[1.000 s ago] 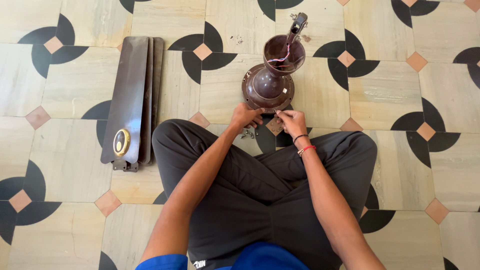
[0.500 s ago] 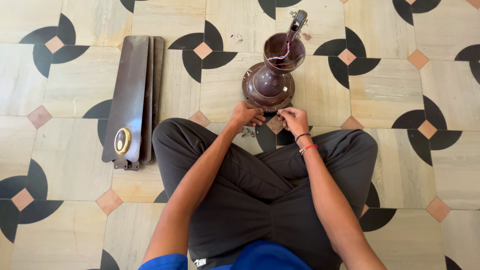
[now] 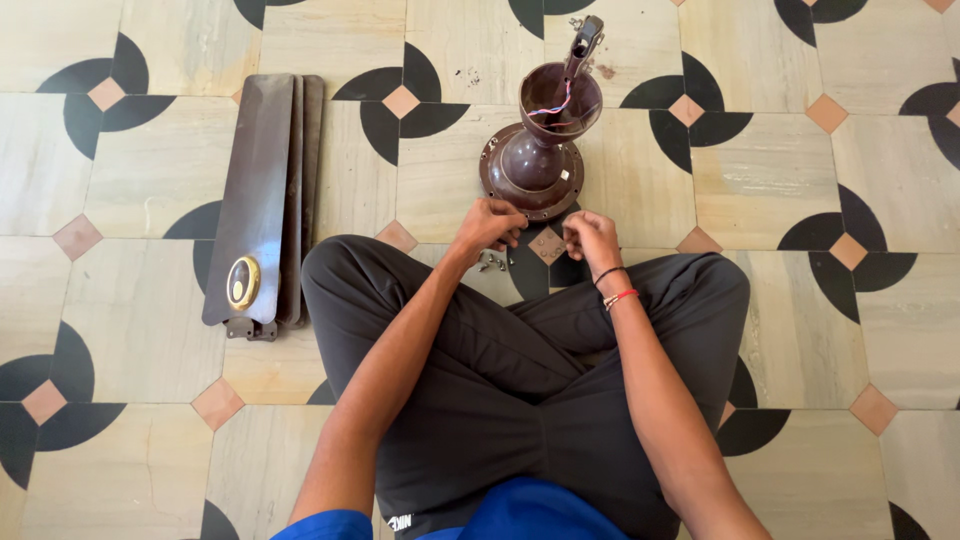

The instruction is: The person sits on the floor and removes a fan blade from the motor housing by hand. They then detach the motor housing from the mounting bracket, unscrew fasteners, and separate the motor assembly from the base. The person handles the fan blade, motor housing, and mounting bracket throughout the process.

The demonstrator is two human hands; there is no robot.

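A single head-worn camera looks almost straight down from above a seated person at moderate range. The crossed legs (image 3: 520,370) fill the lower centre of the frame; the patterned floor (image 3: 150,170) fills the remainder, extending to every edge.

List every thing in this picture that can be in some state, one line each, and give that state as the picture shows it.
Fan motor housing: on the floor, no blades on it, coloured wires showing at the cup on top.
Fan blades: detached, stacked flat on the floor.
Small screws: loose on the floor.
Left hand: fingers curled, over the screws.
Right hand: fingers curled, beside the motor's rim.
Person: sitting cross-legged.
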